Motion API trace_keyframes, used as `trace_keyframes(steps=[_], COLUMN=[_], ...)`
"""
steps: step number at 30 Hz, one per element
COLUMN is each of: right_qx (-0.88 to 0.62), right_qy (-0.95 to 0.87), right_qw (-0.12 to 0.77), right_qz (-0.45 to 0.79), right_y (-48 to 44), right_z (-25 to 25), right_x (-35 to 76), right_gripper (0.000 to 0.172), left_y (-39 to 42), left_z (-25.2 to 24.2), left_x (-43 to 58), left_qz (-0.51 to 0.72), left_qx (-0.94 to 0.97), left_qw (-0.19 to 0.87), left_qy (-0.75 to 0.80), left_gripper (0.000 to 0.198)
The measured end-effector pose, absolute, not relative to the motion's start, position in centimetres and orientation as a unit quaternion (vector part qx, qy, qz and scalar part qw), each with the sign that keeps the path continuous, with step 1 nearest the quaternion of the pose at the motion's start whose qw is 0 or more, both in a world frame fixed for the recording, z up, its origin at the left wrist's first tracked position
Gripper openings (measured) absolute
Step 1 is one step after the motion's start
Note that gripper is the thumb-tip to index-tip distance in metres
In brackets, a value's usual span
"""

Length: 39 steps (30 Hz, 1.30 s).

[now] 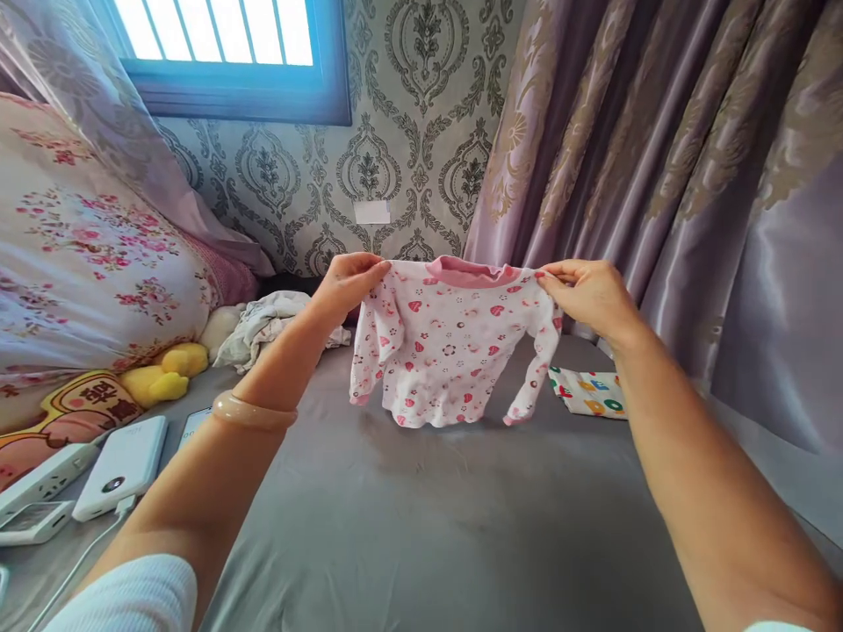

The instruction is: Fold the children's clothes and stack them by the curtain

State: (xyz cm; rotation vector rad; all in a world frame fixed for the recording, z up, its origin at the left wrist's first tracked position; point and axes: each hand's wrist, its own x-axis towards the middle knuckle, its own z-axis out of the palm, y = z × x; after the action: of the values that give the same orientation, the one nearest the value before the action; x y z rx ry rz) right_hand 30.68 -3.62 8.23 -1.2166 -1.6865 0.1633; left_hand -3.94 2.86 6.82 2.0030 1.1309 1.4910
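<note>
Hands (352, 279) (589, 294) pinching shirt (454, 351) at shoulders — right forearm (685, 430) partly hiding folded cloth (586, 392); power bank (128, 461) at left.

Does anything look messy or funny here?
Yes: the pale cloth toward the back left is crumpled in a heap, while the lettered cloth at right lies flat. The little shirt, held up by the left hand and right hand, shows no obvious damage.

Pink hearts and tiny flowers dot a white long-sleeved fabric shirt (454, 355) with a round pink collar (471, 276), while dark damask motifs pattern pale-grey wallpaper (408, 149) and gold scrolls mark shiny mauve curtains (665, 175).
</note>
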Motion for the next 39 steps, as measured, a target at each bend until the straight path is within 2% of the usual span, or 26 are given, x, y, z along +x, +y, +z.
trace_keyframes(steps=[3, 5, 10, 17, 29, 34, 39], right_qx=[-0.489, -0.483, -0.483, -0.467, -0.436, -0.45, -0.499], right_qy=[-0.712, -0.699, -0.662, -0.667, -0.613, -0.606, -0.597], right_qw=[0.494, 0.517, 0.57, 0.575, 0.643, 0.632, 0.553], right_qz=[0.099, 0.099, 0.065, 0.079, 0.143, 0.177, 0.296], right_y=[-3.5, -3.4, -3.1, -4.7, -10.0, -11.0, -8.3], right_z=[8.1, 8.1, 8.0, 8.0, 10.4, 12.0, 9.7], right_x=[30.5, 30.3, 30.1, 30.4, 29.6, 29.5, 30.9], right_gripper=[0.029, 0.031, 0.025, 0.02, 0.02, 0.025, 0.036], left_y=[3.0, 3.1, 3.5, 2.5, -4.1, -5.1, -2.4], left_z=[7.0, 7.0, 6.8, 6.5, 8.8, 11.0, 9.3], left_x=[-4.0, -4.0, -3.5, -3.3, -4.5, -5.1, -6.3], left_qz=[0.477, 0.482, 0.59, 0.638, 0.676, 0.673, 0.529], left_qx=[0.728, 0.72, 0.669, 0.671, 0.681, 0.681, 0.739], left_qw=[0.364, 0.387, 0.298, 0.163, 0.022, 0.049, 0.17], left_qy=[0.333, 0.314, 0.339, 0.339, 0.28, 0.285, 0.382], left_gripper=[0.039, 0.041, 0.036, 0.023, 0.015, 0.019, 0.028])
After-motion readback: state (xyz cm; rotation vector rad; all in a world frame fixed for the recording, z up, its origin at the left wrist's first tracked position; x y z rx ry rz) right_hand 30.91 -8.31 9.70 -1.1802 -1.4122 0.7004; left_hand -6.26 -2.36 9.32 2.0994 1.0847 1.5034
